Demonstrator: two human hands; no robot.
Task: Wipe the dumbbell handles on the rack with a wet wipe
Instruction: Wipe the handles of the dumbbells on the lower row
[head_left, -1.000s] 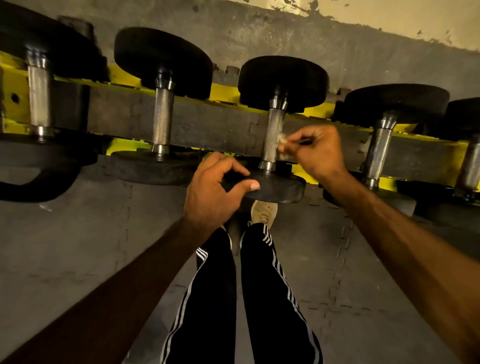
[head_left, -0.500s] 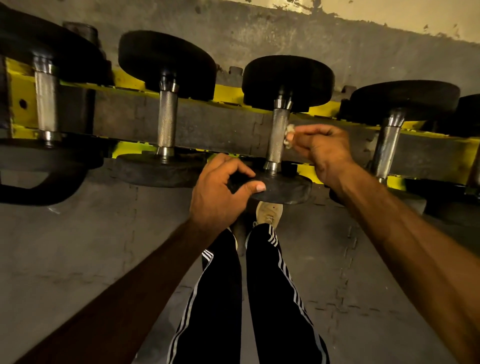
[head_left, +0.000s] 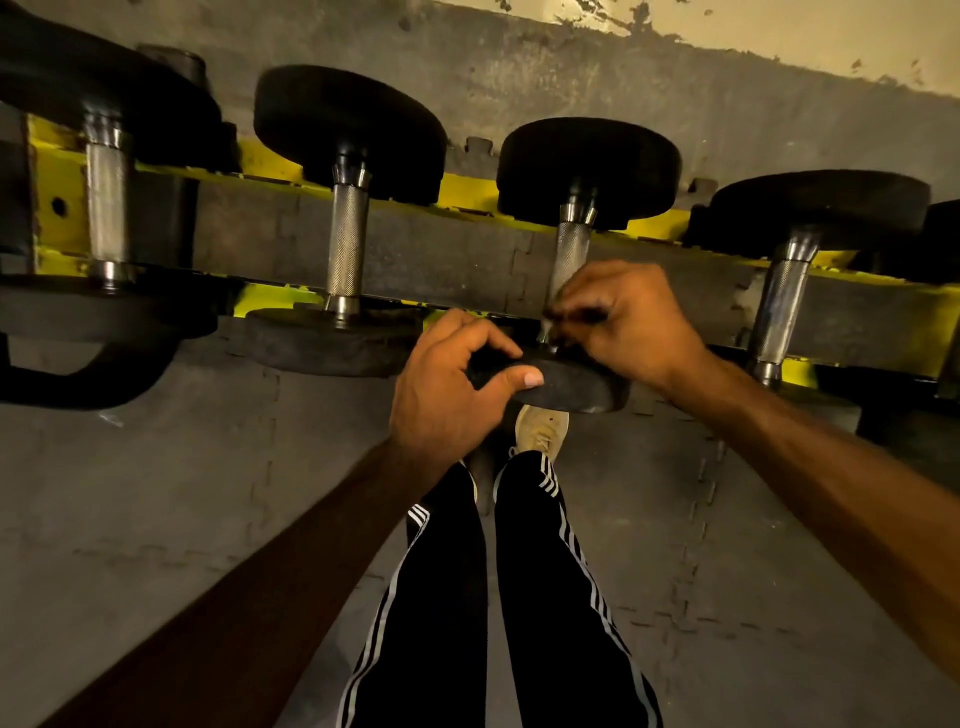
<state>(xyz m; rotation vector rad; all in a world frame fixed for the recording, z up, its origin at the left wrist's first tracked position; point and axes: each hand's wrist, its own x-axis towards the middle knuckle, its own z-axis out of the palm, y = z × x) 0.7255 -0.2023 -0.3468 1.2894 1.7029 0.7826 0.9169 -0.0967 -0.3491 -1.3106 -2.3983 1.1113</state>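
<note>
While left hand (head_left: 447, 395) pinches plate edge (head_left: 576, 388), right hand (head_left: 634, 322) — grip closed — wraps handle (head_left: 570, 254).

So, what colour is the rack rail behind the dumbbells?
The rack rail is yellow, with paint chipped in places; the head view shows it.

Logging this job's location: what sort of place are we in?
Most likely a gym weights area: dumbbells lined up on a yellow rack, above a grey floor of interlocking mats.
</note>
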